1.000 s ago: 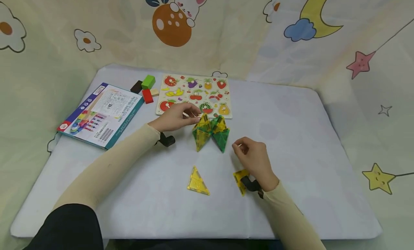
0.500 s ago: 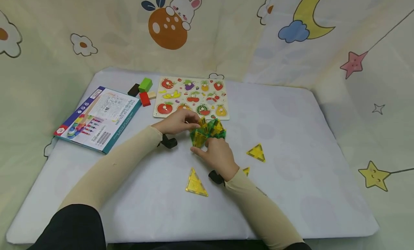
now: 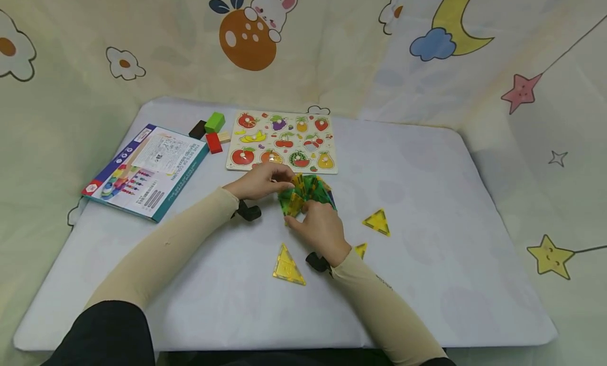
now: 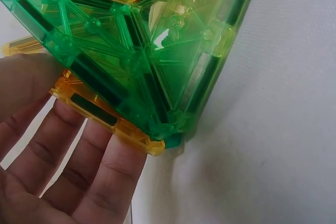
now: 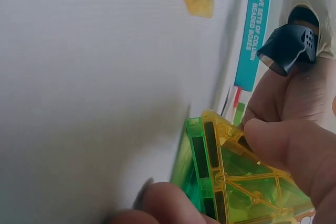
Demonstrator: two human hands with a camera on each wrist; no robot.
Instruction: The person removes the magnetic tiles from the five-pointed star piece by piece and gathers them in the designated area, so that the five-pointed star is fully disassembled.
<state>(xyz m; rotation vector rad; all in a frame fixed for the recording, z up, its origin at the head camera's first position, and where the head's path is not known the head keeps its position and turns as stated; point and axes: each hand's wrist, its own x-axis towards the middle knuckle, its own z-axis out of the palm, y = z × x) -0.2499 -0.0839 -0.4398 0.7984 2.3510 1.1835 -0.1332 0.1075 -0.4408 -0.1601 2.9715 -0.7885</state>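
Observation:
Several green and yellow translucent magnetic tiles are joined into a folded, faceted shape (image 3: 310, 186) near the table's middle. My left hand (image 3: 263, 180) grips its left side. In the left wrist view, the left fingers (image 4: 105, 166) lie against the yellow tile (image 4: 100, 111) below a green one, with the thumb at the far left. The right hand (image 3: 322, 229) holds the shape's near right side, part of which it hides. Only some right fingertips (image 5: 168, 203) show in the right wrist view, beside the joined tiles (image 5: 252, 182).
Loose yellow triangular tiles lie nearby: one in front (image 3: 288, 266), one at right (image 3: 377, 222), and another (image 3: 361, 250) partly behind the right wrist. Behind the hands is a fruit puzzle board (image 3: 282, 140). Small coloured blocks (image 3: 214, 142) and a flat box (image 3: 147, 171) stand left.
My right hand has moved left onto the joined tiles, uncovering the yellow triangle at right. The tile shape has since turned slightly, showing more green. The left hand stays at its left side.

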